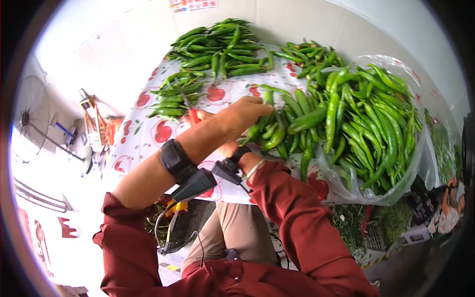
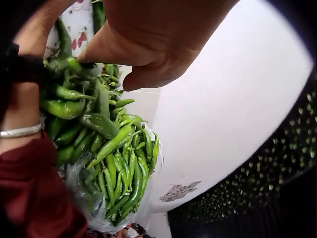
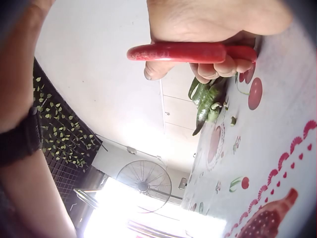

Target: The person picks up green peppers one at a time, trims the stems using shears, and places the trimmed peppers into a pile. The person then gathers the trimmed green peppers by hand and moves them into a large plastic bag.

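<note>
The person's left hand (image 1: 241,117) (image 2: 158,37) reaches across over the right forearm, beside the near green peppers (image 1: 292,116) (image 2: 101,121). Its thumb and a finger stand apart in the left wrist view, and no pepper shows clearly held. Crossing beneath it, the right hand (image 1: 228,148) (image 3: 213,22) grips red-handled scissors (image 1: 193,117) (image 3: 178,52), fingers curled round the handles. In the head view the blades point up toward a small row of peppers (image 1: 170,101); the left forearm hides part of the right hand.
A large pepper pile (image 1: 215,47) lies at the back of the cherry-patterned tablecloth (image 1: 163,131), a smaller one (image 1: 316,54) beside it. On the right, a clear plastic bag (image 1: 391,195) holds many peppers. The wall (image 1: 292,22) rises behind; a fan (image 3: 143,186) stands off left.
</note>
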Action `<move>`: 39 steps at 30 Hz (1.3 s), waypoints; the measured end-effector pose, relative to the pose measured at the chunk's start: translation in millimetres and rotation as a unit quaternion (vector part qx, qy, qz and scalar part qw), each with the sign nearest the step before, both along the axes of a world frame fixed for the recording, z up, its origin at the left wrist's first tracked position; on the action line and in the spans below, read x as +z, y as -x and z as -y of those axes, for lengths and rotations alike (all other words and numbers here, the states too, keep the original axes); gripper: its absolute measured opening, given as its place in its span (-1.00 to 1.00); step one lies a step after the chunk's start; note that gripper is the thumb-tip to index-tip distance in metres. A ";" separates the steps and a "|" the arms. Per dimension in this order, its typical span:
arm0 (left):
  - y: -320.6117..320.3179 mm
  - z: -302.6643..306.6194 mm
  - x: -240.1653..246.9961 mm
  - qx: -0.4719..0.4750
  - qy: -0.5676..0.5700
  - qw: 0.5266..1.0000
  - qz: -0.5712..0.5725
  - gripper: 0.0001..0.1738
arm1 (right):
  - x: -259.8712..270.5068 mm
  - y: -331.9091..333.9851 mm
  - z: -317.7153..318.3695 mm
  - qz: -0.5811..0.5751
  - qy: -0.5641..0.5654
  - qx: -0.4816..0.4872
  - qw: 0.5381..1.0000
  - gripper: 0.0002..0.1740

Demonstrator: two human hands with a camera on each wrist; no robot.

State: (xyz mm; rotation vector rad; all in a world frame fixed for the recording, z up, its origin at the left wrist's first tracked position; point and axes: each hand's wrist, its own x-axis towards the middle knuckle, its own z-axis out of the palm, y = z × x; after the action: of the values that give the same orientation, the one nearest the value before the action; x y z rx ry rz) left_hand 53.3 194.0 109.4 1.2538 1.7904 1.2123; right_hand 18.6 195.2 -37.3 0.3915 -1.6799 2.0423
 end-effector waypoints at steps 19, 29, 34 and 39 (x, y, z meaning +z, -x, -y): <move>136.5 142.1 -69.3 0.280 0.050 0.870 -0.404 -0.33 | 50.9 -19.3 -21.9 0.160 0.039 -0.023 0.986 -0.49; 155.2 138.0 -54.3 0.205 0.252 0.848 -0.420 -0.41 | 48.6 -18.5 -21.5 0.153 0.041 -0.016 0.987 -0.57; 151.9 150.7 -66.3 0.232 0.184 0.867 -0.400 -0.44 | 49.0 -18.9 -21.5 0.158 0.027 -0.024 0.987 -0.56; 121.9 163.2 -74.4 0.254 0.138 0.870 -0.399 -0.48 | 47.9 -18.2 -21.9 0.165 0.036 -0.024 0.985 -0.57</move>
State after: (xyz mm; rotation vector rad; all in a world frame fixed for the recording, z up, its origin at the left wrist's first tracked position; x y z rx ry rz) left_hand -68.6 30.9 35.0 1.2358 2.9218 0.6379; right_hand 36.9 217.1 10.6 -0.0141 -1.7729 2.2166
